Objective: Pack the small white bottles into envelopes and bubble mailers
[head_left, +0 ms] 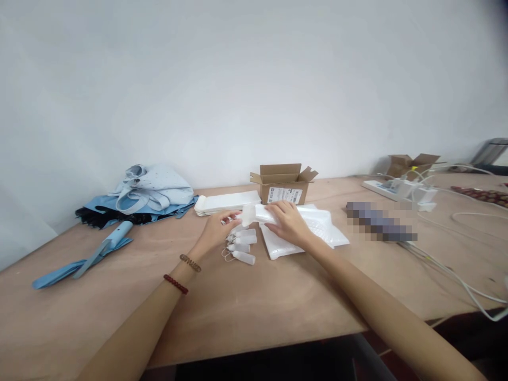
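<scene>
Head: right hand (289, 222) half-curled, gripping white packet (262, 214).

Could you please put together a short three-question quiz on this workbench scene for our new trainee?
1. True or false: the labelled cardboard box stands open at the top.
2. Multiple choice: what does the right hand hold?
A) a pair of scissors
B) a white packet
C) a red cup
3. Fill in the blank: from the wearer's view, the small white bottles lie to the ____ of the white bubble packaging.

Key: 1. True. 2. B. 3. left.
</scene>
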A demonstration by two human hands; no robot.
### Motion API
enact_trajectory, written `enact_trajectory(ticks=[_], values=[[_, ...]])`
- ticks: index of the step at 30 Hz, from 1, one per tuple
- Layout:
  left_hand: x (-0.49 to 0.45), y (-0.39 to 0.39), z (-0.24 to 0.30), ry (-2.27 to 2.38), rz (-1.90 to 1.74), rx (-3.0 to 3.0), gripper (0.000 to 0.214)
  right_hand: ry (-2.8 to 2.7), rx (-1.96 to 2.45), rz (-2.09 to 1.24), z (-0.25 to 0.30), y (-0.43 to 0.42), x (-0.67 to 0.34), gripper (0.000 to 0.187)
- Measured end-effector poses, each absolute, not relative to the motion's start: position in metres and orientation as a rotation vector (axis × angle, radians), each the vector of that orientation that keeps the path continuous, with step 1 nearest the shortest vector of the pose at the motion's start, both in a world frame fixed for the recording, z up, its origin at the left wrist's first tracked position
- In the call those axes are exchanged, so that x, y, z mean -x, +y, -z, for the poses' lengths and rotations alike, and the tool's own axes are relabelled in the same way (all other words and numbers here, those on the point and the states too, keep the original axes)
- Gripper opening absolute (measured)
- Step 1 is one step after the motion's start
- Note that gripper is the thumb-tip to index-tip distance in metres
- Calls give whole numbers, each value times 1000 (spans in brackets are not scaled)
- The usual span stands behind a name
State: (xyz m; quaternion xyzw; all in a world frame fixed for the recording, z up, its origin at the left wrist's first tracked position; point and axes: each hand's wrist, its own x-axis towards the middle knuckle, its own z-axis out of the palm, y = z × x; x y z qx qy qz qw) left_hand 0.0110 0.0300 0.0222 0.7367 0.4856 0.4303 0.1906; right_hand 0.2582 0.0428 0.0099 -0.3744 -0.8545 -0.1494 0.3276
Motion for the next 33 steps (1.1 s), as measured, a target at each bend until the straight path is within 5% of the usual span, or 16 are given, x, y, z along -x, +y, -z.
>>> enact_trajectory(ticks=[8,13,22,33], values=[[-30,18,-30,1181,-1304,-1715,36,-2218,955,387,-14,36,-254,34],[5,34,-31,1468,-1500,-1536,35,-2169,955,383,-15,37,-255,31],[49,44,-26,1657,-1031,-1724,24,-2124,1014,415,-11,44,-259,30],[60,59,-7,1706,-970,-1886,20,-2129,1032,454,-9,46,-262,34]])
